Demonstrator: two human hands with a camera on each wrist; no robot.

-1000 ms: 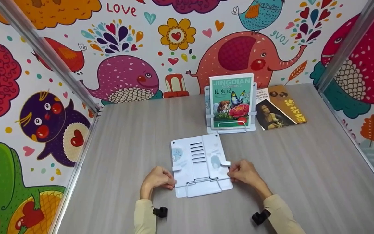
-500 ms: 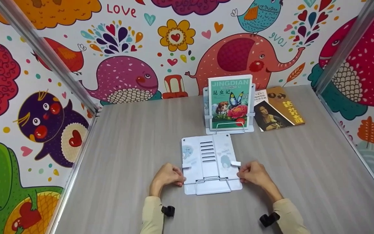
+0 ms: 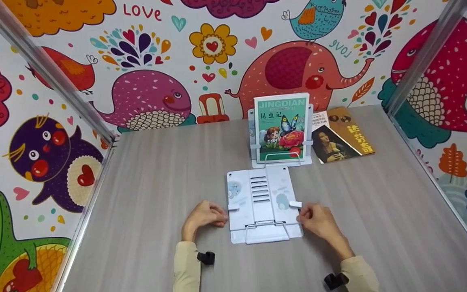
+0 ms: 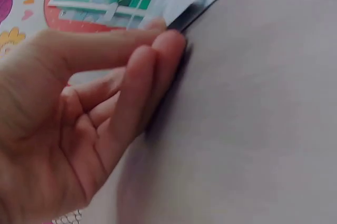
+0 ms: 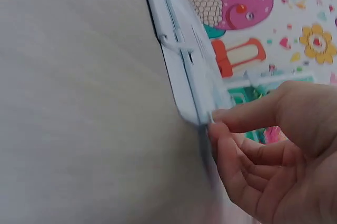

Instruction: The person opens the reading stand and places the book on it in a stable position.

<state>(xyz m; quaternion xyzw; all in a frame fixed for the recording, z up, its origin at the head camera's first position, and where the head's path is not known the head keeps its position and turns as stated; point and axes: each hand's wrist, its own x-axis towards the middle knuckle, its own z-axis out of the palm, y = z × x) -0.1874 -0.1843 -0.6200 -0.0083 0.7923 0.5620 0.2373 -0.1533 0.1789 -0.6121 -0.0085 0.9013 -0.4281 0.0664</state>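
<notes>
I see the left hand, thumb near fingertips, by the left edge of the stand; whether it grips I can't tell. The stand sits between the hands, before a propped book. The right hand pinches the stand's right edge.

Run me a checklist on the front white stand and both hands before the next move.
1. Front stand free of books: ok.
2. Right hand holding its side edge: ok.
3. Left hand touching the opposite edge: cannot tell; fingertips are right beside it.
4. Green book propped on the rear stand: ok.
5. Gap between the two stands: cannot tell; they nearly meet in the head view.
</notes>
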